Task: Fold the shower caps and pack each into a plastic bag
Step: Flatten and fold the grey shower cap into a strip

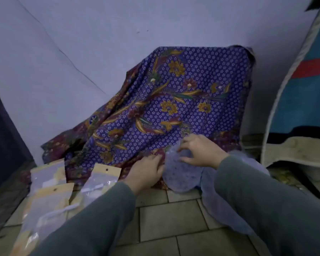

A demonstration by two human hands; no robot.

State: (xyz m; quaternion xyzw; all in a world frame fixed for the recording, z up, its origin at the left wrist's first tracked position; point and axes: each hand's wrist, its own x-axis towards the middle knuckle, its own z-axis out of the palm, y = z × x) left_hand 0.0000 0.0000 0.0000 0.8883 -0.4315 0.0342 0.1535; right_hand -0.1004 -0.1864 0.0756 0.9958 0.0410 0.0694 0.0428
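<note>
A thin translucent shower cap [180, 174] lies on the lower edge of a purple flowered cloth [174, 100]. My right hand [201, 151] is over the cap's top, its fingers curled and pinching the film. My left hand [146, 171] rests at the cap's left edge, fingertips touching it. More crumpled translucent film [229, 204] spreads under my right sleeve. Several clear plastic bags with tan header cards [50, 196] lie in a loose pile at the left.
The cloth drapes over something that leans on the pale wall [81, 43]. A rolled mat with blue and red bands [303, 89] stands at the right. Tiled floor [170, 218] fills the foreground. A dark panel [2, 135] stands at the far left.
</note>
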